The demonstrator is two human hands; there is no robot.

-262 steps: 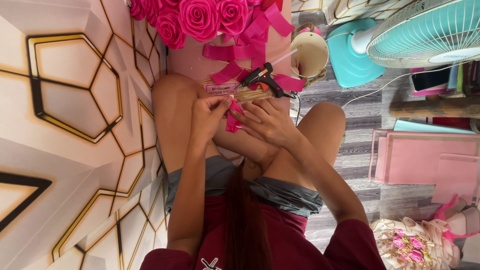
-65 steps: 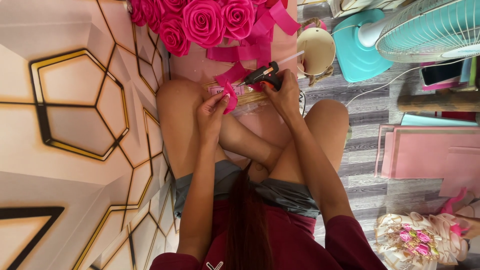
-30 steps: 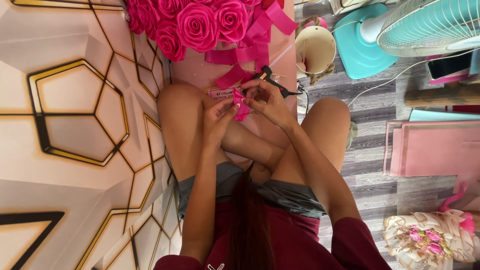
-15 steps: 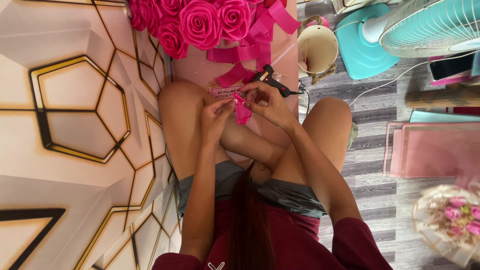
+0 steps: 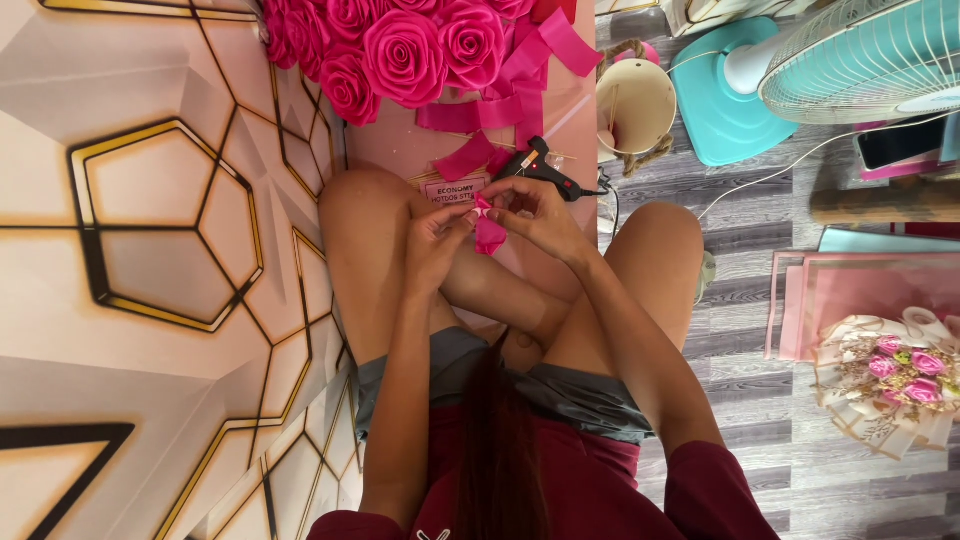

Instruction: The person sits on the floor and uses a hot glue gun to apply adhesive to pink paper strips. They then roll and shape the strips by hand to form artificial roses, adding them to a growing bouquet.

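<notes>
I sit cross-legged on the floor. Both hands meet above my knees on a small piece of pink ribbon [image 5: 489, 233] that is being folded. My left hand [image 5: 437, 240] pinches its left side. My right hand [image 5: 532, 212] pinches its top and right side. A black glue gun [image 5: 541, 167] lies just beyond my right hand on a pink sheet [image 5: 400, 150]. Finished pink ribbon roses [image 5: 400, 45] and loose ribbon strips [image 5: 480, 115] are piled further off on the same sheet.
A wall with gold hexagon lines [image 5: 150, 230] runs along the left. A cream bowl [image 5: 636, 105], a teal fan [image 5: 800, 70], its white cable [image 5: 770, 175], pink paper sheets [image 5: 860, 290] and a small bouquet [image 5: 890, 385] lie on the grey plank floor at right.
My right hand put down the glue gun, which now lies on the sheet, and came back to the ribbon piece. Both hands now pinch it.
</notes>
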